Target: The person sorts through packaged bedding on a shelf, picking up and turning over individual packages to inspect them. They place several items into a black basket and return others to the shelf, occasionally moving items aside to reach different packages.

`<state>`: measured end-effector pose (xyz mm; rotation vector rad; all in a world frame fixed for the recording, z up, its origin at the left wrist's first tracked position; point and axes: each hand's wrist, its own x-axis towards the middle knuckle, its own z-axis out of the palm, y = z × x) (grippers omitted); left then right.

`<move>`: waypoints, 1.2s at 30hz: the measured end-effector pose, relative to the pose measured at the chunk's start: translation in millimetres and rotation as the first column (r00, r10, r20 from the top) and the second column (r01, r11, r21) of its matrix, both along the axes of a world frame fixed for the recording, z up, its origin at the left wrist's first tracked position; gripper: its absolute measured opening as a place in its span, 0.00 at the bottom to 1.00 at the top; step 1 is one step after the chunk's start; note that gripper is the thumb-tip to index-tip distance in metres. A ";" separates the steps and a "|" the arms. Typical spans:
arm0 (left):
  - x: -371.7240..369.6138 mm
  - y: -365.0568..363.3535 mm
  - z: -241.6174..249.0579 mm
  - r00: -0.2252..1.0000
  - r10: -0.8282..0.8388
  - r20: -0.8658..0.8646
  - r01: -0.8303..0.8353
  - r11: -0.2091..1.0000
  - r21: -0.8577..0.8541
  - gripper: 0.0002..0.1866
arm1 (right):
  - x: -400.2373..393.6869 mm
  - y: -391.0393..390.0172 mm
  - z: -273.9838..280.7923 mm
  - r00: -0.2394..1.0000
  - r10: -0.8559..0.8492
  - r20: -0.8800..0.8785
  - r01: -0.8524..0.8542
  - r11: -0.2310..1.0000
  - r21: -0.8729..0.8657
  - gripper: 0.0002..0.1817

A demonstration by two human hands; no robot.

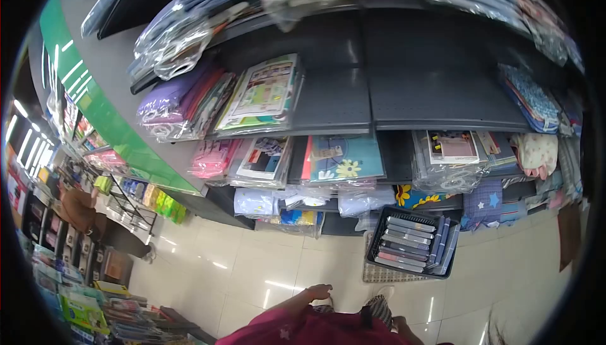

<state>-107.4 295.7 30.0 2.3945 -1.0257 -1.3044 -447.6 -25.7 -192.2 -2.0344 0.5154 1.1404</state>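
Below the shelves, my left hand (319,291) hangs over the tiled floor beside my maroon top, holding nothing, with its fingers loosely apart. My right hand (400,325) is low by my side, small and partly hidden, so its fingers cannot be made out. In front of me on the floor stands a black basket (374,239) with several flat wrapped packs (404,244) inside, some lying in a row and some upright at its right side. It rests on a beige perforated base (372,273). Neither hand touches the basket.
Dark shelves (442,102) ahead bear plastic-wrapped folded textiles (347,155). A green panel (95,102) edges the left end. Another person (79,209) is in the aisle at the far left. More packaged goods (85,313) are at the lower left.
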 end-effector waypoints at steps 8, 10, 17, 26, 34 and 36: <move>-31.3 131.0 85.3 0.846 0.492 -0.204 -0.532 0.795 -0.290 0.20 | 216.2 99.1 180.9 0.687 -0.631 0.359 0.507 0.771 0.386 0.09; -36.7 159.2 80.6 0.795 0.562 -0.230 -0.607 0.736 -0.299 0.20 | 227.5 120.6 219.1 0.697 -0.642 0.319 0.444 0.736 0.511 0.09; -12.8 176.4 109.2 0.718 0.645 -0.263 -0.680 0.566 -0.466 0.20 | 223.2 165.7 292.6 0.886 -0.241 0.397 0.192 0.968 0.158 0.12; 111.8 150.2 181.8 0.909 0.410 -0.077 -0.400 0.803 -0.441 0.19 | 357.5 186.6 317.3 0.815 -0.045 0.578 -0.102 0.970 0.220 0.14; 312.5 67.9 362.2 0.674 0.547 -0.497 -0.609 0.030 -0.793 0.15 | 555.8 149.0 532.9 0.386 -0.612 0.690 -0.003 0.747 0.665 0.11; 345.3 52.9 386.3 0.668 0.561 -0.489 -0.598 0.014 -0.801 0.18 | 585.9 134.0 577.1 0.255 -0.654 0.712 -0.046 0.727 0.685 0.10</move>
